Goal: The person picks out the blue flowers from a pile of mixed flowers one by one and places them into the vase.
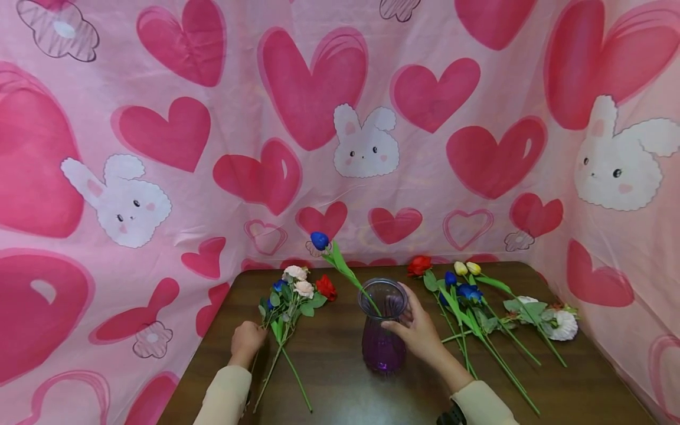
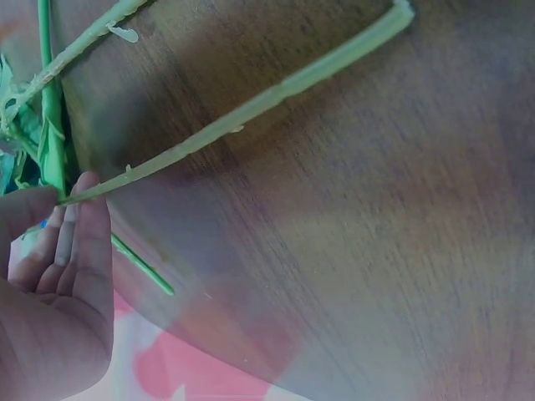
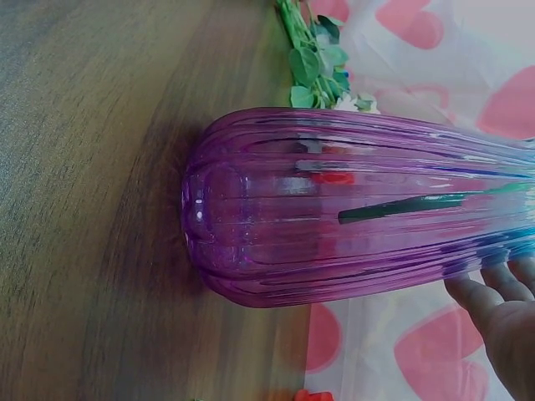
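A purple ribbed glass vase stands upright on the table, and one blue tulip leans out of its mouth to the left. My right hand holds the vase by its neck from the right. In the right wrist view the tulip's stem end shows through the glass. On the left, my left hand pinches a thin green flower stem between thumb and fingers, beside a bunch of flowers. That stem's blossom cannot be told apart from the bunch. The bunch has pale pink roses and a red rose.
Right of the vase lies a loose pile of flowers: a red rose, yellow tulips, blue blossoms and a white flower. Their stems point toward the front of the brown table. Pink heart-print cloth hangs behind.
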The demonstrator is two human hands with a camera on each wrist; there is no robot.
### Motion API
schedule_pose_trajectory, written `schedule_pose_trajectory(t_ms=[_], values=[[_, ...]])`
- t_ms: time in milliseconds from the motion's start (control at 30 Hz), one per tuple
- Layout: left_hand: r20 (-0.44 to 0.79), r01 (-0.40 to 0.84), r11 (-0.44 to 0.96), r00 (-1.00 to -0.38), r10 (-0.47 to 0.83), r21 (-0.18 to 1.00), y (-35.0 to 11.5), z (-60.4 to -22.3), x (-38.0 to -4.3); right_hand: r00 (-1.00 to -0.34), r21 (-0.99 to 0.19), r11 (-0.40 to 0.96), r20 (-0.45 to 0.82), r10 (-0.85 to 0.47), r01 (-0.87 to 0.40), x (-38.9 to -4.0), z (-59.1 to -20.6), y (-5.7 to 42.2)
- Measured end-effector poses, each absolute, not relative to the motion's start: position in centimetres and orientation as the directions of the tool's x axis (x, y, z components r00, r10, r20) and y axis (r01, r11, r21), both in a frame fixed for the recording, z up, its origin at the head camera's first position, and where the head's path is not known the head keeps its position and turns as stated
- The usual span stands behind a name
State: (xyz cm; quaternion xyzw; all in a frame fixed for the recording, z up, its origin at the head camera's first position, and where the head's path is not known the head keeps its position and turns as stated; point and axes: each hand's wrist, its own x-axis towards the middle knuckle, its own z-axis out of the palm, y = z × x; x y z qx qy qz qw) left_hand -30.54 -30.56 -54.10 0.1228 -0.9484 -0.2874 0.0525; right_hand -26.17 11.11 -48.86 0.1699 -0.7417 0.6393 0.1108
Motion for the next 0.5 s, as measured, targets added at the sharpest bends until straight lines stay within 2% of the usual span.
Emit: schedule_pose_trajectory(t_ms=[500], values=[[0.046, -0.185, 0.756, -0.961, -0.273, 0.628, -30.37, -53.33, -30.02, -0.927, -0.922, 0.115, 0.357, -0.112, -0.369, -26.15, -48.77, 11.16]])
